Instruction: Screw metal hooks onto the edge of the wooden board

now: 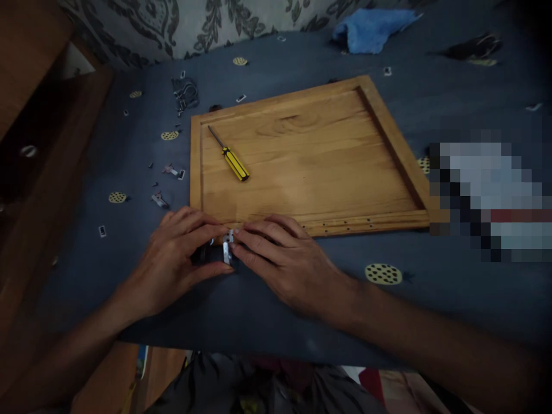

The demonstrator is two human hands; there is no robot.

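Note:
A small silvery metal hinge is at the near left edge of a framed wooden door panel, which lies flat. My left hand grips the hinge from the left, its thumb below and its fingers above. From the right, the fingertips of my right hand press on the hinge's upper end, the fingers lying across the frame's near rail. The fingers hide part of the hinge. On the panel's left side rests a yellow and black screwdriver, its tip pointing to the far left corner.
Left of the panel lie two more metal hinge pieces and a few small screws. Farther back is a clear crumpled packet. A blue cloth sits at the back. Pixelated blocks cover something at right. Dark wooden furniture borders the left.

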